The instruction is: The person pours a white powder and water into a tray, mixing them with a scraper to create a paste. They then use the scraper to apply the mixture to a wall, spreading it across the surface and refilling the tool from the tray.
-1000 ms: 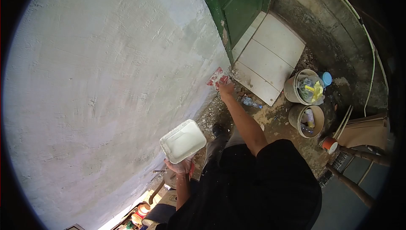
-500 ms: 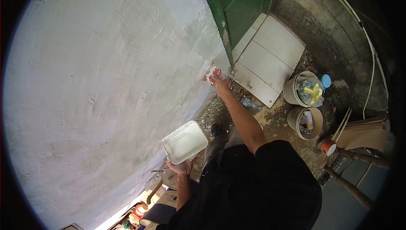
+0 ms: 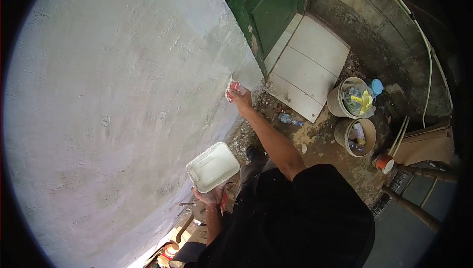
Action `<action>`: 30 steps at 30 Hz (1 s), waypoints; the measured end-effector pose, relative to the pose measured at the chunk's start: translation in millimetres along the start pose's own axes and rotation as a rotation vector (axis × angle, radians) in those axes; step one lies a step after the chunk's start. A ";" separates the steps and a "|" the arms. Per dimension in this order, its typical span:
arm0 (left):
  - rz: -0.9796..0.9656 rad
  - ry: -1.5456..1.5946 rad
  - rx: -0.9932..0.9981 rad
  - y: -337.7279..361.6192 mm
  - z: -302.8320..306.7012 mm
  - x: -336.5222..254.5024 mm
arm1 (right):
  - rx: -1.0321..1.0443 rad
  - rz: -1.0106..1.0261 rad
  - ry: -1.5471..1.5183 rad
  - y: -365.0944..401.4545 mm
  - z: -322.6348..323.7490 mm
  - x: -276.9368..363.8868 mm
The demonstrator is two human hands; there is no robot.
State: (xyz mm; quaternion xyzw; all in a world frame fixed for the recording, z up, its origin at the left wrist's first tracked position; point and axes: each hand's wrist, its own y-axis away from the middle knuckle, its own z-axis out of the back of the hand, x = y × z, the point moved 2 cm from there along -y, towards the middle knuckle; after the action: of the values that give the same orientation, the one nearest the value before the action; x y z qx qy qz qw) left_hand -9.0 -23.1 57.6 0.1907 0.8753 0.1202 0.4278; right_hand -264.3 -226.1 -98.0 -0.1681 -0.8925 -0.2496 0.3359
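Note:
My right hand (image 3: 243,99) grips a red putty scraper (image 3: 232,89) smeared with white, its blade at the wall (image 3: 128,100) near the wall's right edge. Lower down, my left hand (image 3: 211,197) supports a white rectangular tray (image 3: 193,178) from below, fingers around its underside. A white paste coats the inside of the tray. The wall carries a rough, streaky whitish coat with greyer patches.
Beyond the wall's edge stands a green door (image 3: 276,14), with pale tiles (image 3: 308,66) before it. A plastic bottle (image 3: 289,119) lies on the ground. Two buckets (image 3: 336,103) with rubbish, a red can (image 3: 383,163) and wooden poles (image 3: 416,209) stand to the right.
My right hand has moved left along the wall with the scraper, away from the door, and the scraper has turned. The tray stays in my left hand, almost unmoved.

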 end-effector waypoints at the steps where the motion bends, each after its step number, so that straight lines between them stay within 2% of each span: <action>1: -0.001 0.004 0.001 1.2 3.1 0.7 | 0.022 0.028 0.011 9.0 -5.8 3.4; 5: 0.005 -0.026 0.030 1.7 -4.4 -2.7 | -0.046 0.057 0.175 25.6 -12.2 -10.7; 6: 0.010 -0.020 0.034 1.5 -2.0 -2.2 | -0.080 0.094 0.100 33.2 -13.2 -6.3; 9: 0.012 -0.002 0.018 2.2 4.5 -1.9 | -0.171 0.159 0.156 49.3 -0.5 6.6; 15: -0.012 -0.011 -0.004 9.4 3.3 -2.6 | -0.456 0.092 0.325 -0.1 73.3 -28.9; 16: -0.008 -0.028 -0.005 10.4 2.1 -2.2 | -0.442 0.053 0.322 -4.6 74.2 -26.8; 19: 0.002 -0.016 -0.025 10.8 6.2 -0.3 | -0.351 0.131 0.197 -16.2 59.6 -21.1; 22: 0.000 -0.005 -0.010 12.3 7.6 0.7 | -0.262 -0.028 0.075 -13.0 55.5 -14.2; 25: -0.006 0.004 0.003 11.4 11.0 4.2 | -0.192 -0.026 -0.004 -11.2 53.2 -10.2; 30: -0.007 0.005 -0.026 10.4 13.0 6.1 | -0.213 -0.046 -0.081 -13.9 41.6 -10.7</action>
State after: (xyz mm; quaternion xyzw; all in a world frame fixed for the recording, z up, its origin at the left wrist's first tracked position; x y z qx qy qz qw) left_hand 0.3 -10.5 49.3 0.1817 0.8755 0.1303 0.4284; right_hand -284.7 -215.6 -136.9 -0.1923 -0.8774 -0.3439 0.2737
